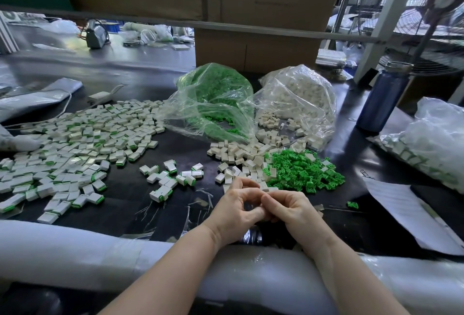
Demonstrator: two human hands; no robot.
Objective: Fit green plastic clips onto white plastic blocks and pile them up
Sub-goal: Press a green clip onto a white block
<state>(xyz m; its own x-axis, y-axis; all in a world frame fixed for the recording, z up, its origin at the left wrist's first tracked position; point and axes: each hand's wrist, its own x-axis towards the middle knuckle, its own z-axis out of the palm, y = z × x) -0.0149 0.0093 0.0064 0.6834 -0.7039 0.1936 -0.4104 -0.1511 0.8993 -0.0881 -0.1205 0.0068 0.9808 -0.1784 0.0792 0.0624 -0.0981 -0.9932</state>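
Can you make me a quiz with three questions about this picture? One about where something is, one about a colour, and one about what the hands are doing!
1. Where is the big pile of finished blocks?
A. Left of the hands
B. Inside the clear bags
C. On the sheet of paper

2. What colour is the bottle on the right?
A. Red
B. Dark blue
C. Yellow

3. What are the two hands doing?
A. Lying flat on the table
B. Reaching into a bag
C. Held together with curled fingers, working on a small piece

Answers:
1. A, the white blocks with green edges spread over the table's left side.
2. B, its body is dark blue with a silvery top.
3. C, the left hand and right hand meet just in front of the loose white blocks and green clips; the piece itself is mostly hidden.
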